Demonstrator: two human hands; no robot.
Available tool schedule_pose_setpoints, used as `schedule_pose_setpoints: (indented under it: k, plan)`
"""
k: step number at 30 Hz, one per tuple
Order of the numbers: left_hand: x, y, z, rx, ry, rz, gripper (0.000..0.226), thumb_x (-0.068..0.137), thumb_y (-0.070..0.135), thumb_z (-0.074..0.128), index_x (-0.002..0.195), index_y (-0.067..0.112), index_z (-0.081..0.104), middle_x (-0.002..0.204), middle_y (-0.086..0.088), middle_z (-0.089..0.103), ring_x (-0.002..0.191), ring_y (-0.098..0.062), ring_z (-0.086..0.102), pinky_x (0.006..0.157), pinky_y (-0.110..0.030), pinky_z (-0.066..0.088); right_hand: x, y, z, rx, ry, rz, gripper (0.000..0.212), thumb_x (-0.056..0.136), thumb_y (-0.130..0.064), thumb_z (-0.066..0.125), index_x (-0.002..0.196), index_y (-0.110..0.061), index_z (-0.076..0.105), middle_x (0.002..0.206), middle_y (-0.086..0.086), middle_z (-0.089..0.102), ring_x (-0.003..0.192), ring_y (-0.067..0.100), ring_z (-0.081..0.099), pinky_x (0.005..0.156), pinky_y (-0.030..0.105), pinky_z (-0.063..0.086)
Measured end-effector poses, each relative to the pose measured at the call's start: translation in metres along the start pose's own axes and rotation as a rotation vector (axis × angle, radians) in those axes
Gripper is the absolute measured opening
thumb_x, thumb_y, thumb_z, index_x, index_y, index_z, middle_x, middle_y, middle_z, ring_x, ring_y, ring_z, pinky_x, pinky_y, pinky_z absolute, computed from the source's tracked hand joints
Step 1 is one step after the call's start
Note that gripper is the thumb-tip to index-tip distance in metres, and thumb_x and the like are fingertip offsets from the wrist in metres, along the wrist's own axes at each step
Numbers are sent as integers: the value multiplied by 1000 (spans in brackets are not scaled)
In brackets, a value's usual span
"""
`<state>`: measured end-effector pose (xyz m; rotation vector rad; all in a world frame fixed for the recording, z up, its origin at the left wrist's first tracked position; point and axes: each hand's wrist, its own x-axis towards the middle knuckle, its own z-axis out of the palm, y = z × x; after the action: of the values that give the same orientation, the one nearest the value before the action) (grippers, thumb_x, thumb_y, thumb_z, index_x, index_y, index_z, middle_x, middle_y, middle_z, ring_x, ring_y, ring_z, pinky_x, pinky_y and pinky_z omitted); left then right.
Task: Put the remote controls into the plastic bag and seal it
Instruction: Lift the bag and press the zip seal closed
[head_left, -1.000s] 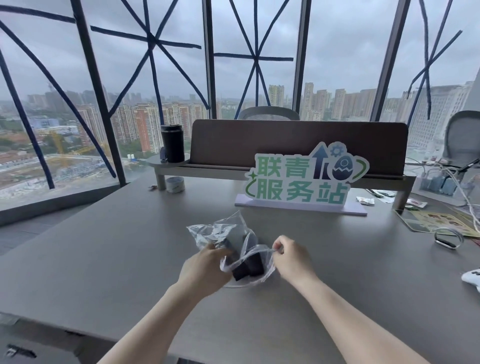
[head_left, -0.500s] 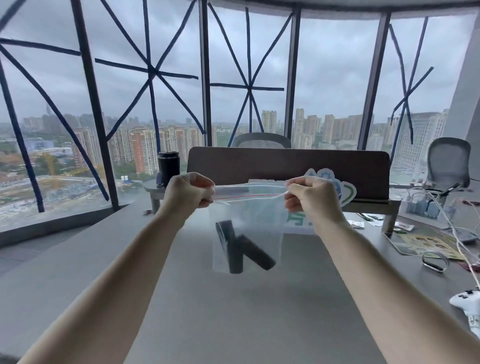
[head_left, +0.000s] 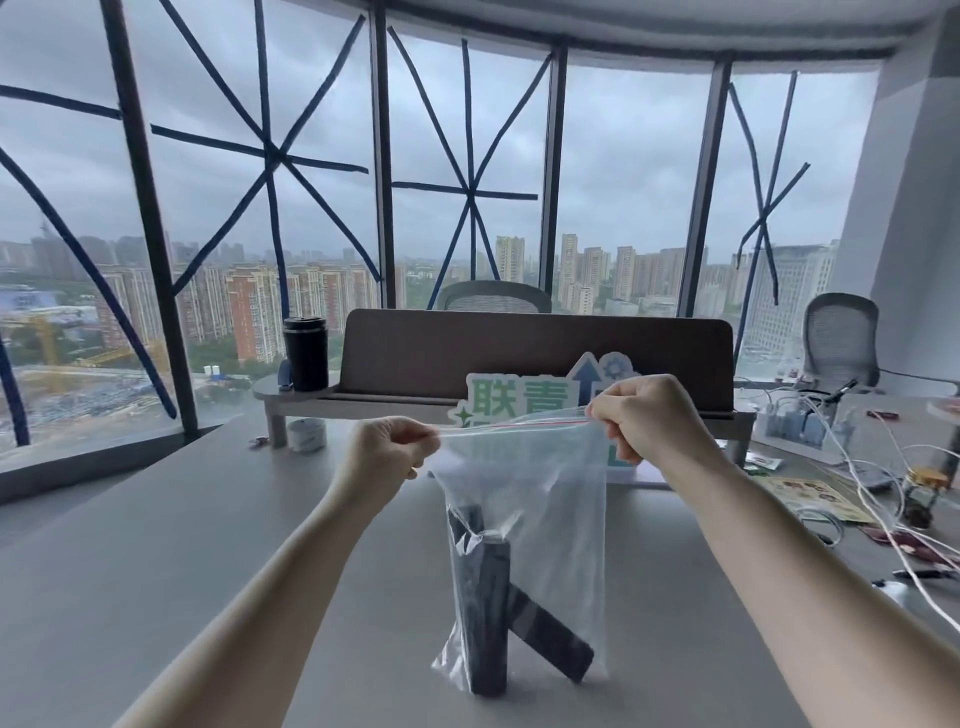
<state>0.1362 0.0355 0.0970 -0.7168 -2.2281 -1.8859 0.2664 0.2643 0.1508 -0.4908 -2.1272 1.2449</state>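
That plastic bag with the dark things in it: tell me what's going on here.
A person holds a clear plastic bag up above the grey table, the left hand pinching one top corner and the right hand the other, stretching the zip strip taut between them. Two black remote controls are already inside, one roughly upright and one slanted across the bottom. Whether the strip is pressed shut yet cannot be told.
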Motion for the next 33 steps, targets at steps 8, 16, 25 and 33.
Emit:
schedule_pose_setpoints:
  k: [8, 16, 25, 33]
  plan:
    - [-3, 25, 19, -106, 1, -32, 9, 78, 11, 71, 81, 3, 70, 66, -1, 62, 47, -1, 54, 41, -15, 44, -13, -15, -13, -550, 127, -226, 14, 80, -28, 60, 71, -20, 69, 84, -3, 68, 92, 25, 61, 78, 36, 49]
    - [-6, 54, 46, -47, -137, 69, 4, 77, 11, 71, 75, 8, 72, 59, 4, 62, 49, -8, 52, 42, -21, 42, -19, -36, 15, -567, -191, -430, 21, 80, -45, 72, 87, -25, 78, 87, -10, 76, 89, 11, 68, 85, 40, 55]
    - [-11, 59, 45, -53, -141, 76, 5, 74, 14, 75, 69, 12, 73, 55, 2, 60, 45, -11, 48, 39, -20, 41, -18, -40, 17, -538, -198, -420, 12, 82, -37, 73, 81, -27, 79, 79, -9, 74, 83, 12, 68, 80, 40, 57]
    - [-11, 62, 39, -52, -114, 85, 17, 73, 14, 76, 60, 21, 70, 48, 7, 58, 43, -8, 48, 40, -21, 42, -17, -50, 17, -548, -234, -413, 10, 84, -31, 73, 81, -25, 80, 74, -14, 69, 79, 4, 61, 65, 24, 45]
